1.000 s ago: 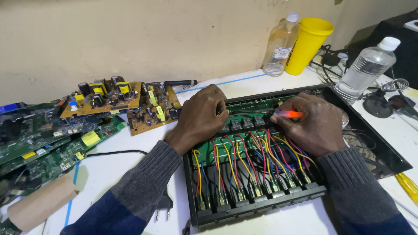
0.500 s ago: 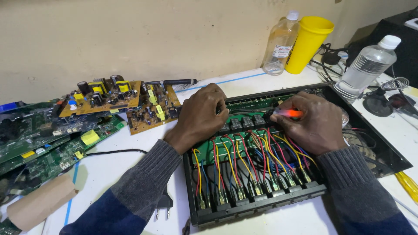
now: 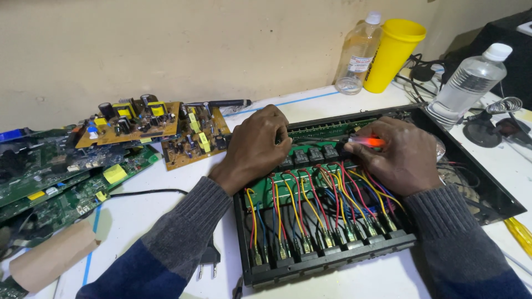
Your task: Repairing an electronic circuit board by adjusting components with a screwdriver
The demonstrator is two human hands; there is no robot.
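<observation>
An open black box [image 3: 471, 171] full of wiring lies on the white table [image 3: 138, 221], at about 5 o'clock from the middle of the view. The left hand [image 3: 257, 147] rests palm down on the box's far left corner, fingers curled over the edge of the green board [image 3: 327, 128] inside — it presses there but grips nothing loose. The right hand [image 3: 402, 152], at 3 o'clock from the left one, is closed around a small screwdriver [image 3: 368, 142] with a clear orange handle, its tip pointing toward 9 o'clock at the row of black relays [image 3: 310, 158] between the two hands. Red, yellow and blue wires [image 3: 316, 205] run from the relays toward 6 o'clock, down to a line of sockets [image 3: 332, 249] on the box's near wall. At 9 o'clock of the left hand lie brown circuit boards [image 3: 144, 119] with yellow parts, and farther out a pile of green boards [image 3: 50, 177]. At 1 o'clock stand a yellow cup [image 3: 393, 55] and a clear bottle [image 3: 359, 52] just beside it; another clear bottle [image 3: 468, 83] stands at 2 o'clock. A black plug [image 3: 208, 257] lies at 7 o'clock — near the left sleeve.
</observation>
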